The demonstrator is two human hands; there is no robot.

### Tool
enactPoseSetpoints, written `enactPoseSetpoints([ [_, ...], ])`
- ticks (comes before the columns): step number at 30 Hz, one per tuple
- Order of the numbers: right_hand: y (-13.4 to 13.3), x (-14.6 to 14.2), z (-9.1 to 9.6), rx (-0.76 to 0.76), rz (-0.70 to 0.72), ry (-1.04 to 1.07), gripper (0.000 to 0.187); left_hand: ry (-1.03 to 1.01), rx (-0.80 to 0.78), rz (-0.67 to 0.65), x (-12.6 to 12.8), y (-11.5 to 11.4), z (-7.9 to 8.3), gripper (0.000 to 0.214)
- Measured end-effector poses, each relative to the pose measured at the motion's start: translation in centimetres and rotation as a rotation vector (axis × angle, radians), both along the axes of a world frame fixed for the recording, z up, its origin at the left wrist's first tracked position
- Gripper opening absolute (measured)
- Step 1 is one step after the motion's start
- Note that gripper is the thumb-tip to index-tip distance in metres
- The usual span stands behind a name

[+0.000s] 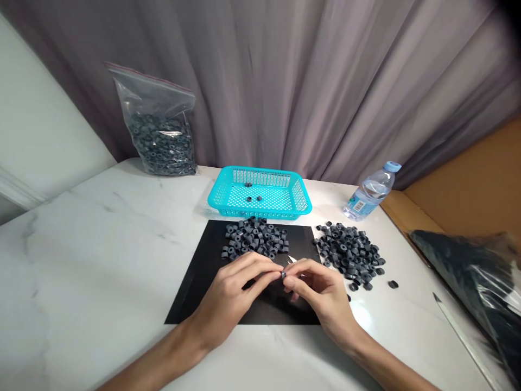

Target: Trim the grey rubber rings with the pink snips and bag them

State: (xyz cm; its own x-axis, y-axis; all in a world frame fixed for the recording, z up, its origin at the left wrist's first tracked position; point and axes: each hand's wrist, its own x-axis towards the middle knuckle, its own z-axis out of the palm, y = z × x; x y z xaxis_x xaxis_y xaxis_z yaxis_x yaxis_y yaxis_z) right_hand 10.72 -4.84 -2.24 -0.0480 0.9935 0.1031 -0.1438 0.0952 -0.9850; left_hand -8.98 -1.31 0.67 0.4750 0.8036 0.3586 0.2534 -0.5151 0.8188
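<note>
Pinching a small dark piece [284, 275] at their fingertips, the left hand [240, 285] and the right hand [321, 288] meet above a black mat [199, 260]. The fingers cover most of the piece, so its long axis and the way it points cannot be told. It sits between the 2 hands, at the right tips of the left fingers and the left tips of the right ones. A pale pointed object [292, 259] shows just beyond the right fingers; whether that hand holds it is unclear.

On the mat's far part lies 1 heap of dark pieces [256, 236]; a 2nd heap [348, 250] lies to the right. Beyond the mat, a turquoise basket [222, 190] stands on the white, grey-veined table [101, 260], between a clear bag [160, 141] at far left and a water bottle [368, 195] at right. A grey curtain [264, 81] hangs behind.
</note>
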Motion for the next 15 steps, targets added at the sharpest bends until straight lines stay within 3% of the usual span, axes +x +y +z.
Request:
enactPoseSetpoints([
  [4, -0.09, -0.10, 0.14, 0.023, -0.035, 0.011, 0.013, -0.047, -0.162, 0.019, 0.50, -0.12, 0.14, 0.015],
  [10, -0.09, -0.05, -0.01, 0.059, -0.091, 0.005, 0.015, -0.225, -0.455, -0.070, 0.85, 0.11, -0.06, 0.011],
  [15, -0.44, -0.11, 0.01, 0.132, -0.104, -0.112, 0.018, -0.286, -0.603, -0.093, 0.92, 0.23, 0.01, 0.011],
])
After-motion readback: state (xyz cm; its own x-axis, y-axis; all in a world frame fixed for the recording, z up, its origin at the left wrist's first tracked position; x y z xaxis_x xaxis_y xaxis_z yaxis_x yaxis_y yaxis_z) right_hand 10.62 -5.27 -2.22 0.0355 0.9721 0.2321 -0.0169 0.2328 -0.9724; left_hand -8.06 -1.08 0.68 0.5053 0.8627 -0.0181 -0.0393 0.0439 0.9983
